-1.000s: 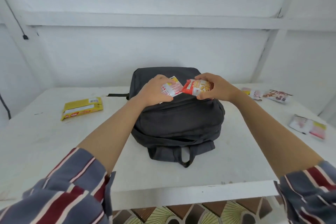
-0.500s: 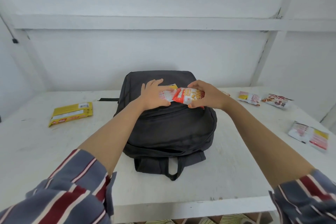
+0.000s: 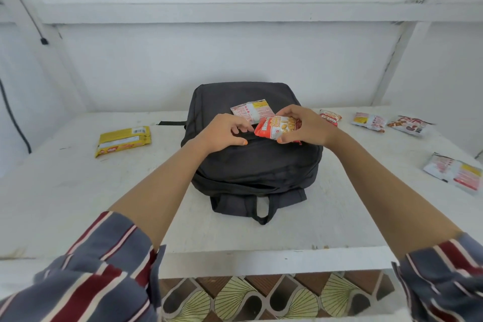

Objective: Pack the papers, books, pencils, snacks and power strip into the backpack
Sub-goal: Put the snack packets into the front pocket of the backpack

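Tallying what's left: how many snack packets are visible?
7: red packet in the right hand, white packet on the backpack, yellow pack left, three packets back right, another packet at the right edge. More may be inside.

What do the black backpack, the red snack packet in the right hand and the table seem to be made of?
Backpack: likely woven fabric, matte; it sags and creases softly. Red snack packet: probably plastic film, slightly glossy, printed and crinkled. Table: hard, white-painted, matte, scuffed; the material under the paint cannot be told.
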